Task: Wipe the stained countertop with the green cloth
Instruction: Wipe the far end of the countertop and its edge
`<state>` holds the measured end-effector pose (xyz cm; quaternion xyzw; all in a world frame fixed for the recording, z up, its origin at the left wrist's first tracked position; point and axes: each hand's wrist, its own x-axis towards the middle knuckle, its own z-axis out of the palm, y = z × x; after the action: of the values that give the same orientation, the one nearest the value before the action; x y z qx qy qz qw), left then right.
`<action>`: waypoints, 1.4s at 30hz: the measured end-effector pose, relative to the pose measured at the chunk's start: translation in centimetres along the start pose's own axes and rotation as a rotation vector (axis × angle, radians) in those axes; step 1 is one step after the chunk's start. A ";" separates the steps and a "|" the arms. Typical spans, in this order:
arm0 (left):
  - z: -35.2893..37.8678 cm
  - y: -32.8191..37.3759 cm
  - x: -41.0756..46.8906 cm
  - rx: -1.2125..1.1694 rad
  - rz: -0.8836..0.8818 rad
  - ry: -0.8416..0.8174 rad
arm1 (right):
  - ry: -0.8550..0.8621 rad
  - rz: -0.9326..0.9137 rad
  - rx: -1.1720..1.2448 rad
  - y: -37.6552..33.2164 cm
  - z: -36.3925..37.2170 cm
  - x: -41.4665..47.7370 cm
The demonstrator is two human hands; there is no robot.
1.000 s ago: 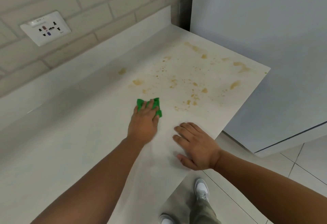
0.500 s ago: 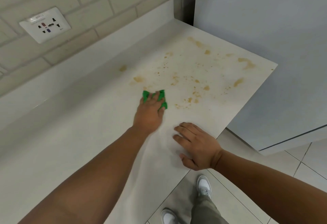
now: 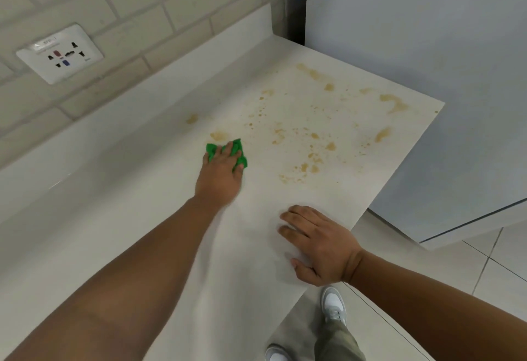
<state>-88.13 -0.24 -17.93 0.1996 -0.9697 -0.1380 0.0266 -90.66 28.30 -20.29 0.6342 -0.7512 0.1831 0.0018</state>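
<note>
Pressing crumpled green cloth [image 3: 211, 152] under flat fingers [image 3: 222, 152] toward two-o'clock brown stains [image 3: 312, 161], left hand [image 3: 221, 176] scrubs; right hand's [image 3: 320, 243] spread fingers [image 3: 296, 213] brace on white desk [image 3: 137, 218].

A pale off-white stone-look surface [image 3: 137, 218] w/ a low upstand of the same material [image 3: 176, 75] along its back edge. Yellow-brown stains [image 3: 313, 135] are spattered across the far R half: a streak near the back, a curved smear [image 3: 395, 102] by the far R corner, fine specks btwn. One blotch [image 3: 219, 135] sits just beyond a small bunched green cloth [image 3: 211, 151], and a lone spot [image 3: 192, 118] lies nearer the upstand. The L grip [image 3: 221, 178] presses down on the cloth, green showing past the fingers. The R grip [image 3: 322, 246] rests flat, palm down, near the front edge, well apart from the cloth. The near L part of the surface shows no marks.
</note>
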 end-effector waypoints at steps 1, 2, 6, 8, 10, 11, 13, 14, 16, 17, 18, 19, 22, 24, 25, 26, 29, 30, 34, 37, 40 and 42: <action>0.4 1.2 0.6 0.001 0.003 -0.007 | 0.004 0.001 0.000 0.0 -0.1 0.0; 0.7 2.3 0.7 -0.007 0.031 -0.020 | 0.005 -0.002 0.001 0.0 -0.1 0.0; 1.6 3.9 -2.6 -0.044 0.272 -0.081 | -0.001 -0.008 -0.010 -0.1 -0.3 0.1; 1.3 2.5 -4.9 -0.075 0.379 -0.100 | -0.004 -0.008 -0.012 -0.1 -0.4 0.1; 0.5 0.5 -5.8 -0.102 0.416 -0.110 | -0.013 -0.004 -0.009 -0.2 -0.5 0.1; 0.2 -0.6 -5.5 -0.097 0.400 -0.101 | -0.013 -0.001 -0.004 -0.2 -0.5 0.2; -0.1 -1.7 -3.9 -0.081 0.280 -0.057 | -0.006 0.005 0.006 -0.3 -0.5 0.2; -0.1 -1.6 -2.9 -0.081 0.187 -0.028 | 0.000 0.006 0.007 -0.3 -0.5 0.3; 0.3 0.0 -0.7 -0.058 0.033 0.020 | 0.008 0.002 0.007 -0.4 -0.4 0.3; 0.7 1.2 0.0 -0.030 -0.003 0.026 | 0.016 0.000 0.011 -0.4 -0.4 0.3; 1.0 2.6 0.4 -0.009 -0.002 0.019 | 0.028 -0.002 0.012 -0.4 -0.4 0.3; 1.4 3.9 0.3 -0.005 0.032 0.006 | 0.033 -0.003 0.012 -0.4 -0.4 0.3; 2.4 6.0 -2.1 -0.032 0.243 -0.054 | 0.045 -0.016 0.000 -0.4 -0.3 0.2; 2.1 5.2 -4.4 -0.056 0.349 -0.101 | 0.036 -0.015 -0.010 -0.5 -0.3 0.2; 2.0 4.3 -5.4 -0.065 0.380 -0.112 | 0.025 -0.007 -0.007 -0.5 -0.3 0.1; 1.6 3.3 -6.2 -0.068 0.391 -0.115 | 0.021 -0.006 -0.002 -0.6 -0.4 0.1; 0.5 -0.5 -6.1 -0.061 0.249 -0.067 | 0.005 -0.006 0.019 -0.7 -0.4 0.1; 0.1 -1.2 -5.5 -0.057 0.150 -0.045 | -0.001 -0.006 0.025 -0.7 -0.3 0.1; 0.5 1.4 -2.5 -0.001 -0.152 0.010 | -0.018 -0.014 0.020 -0.3 -0.3 0.0; 2.4 6.5 -2.5 -0.028 -0.104 0.008 | -0.001 -0.077 0.072 0.2 -0.6 -0.2; 2.8 8.7 -4.9 -0.056 0.006 -0.053 | 0.037 -0.187 0.206 1.7 -1.7 -0.3; 2.6 8.3 -7.2 -0.062 0.057 -0.080 | 0.055 -0.246 0.251 4.2 -3.3 -0.6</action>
<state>-84.95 10.55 -18.09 0.1655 -0.9705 -0.1751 -0.0021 -95.35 30.38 -18.47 0.7113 -0.6389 0.2910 -0.0343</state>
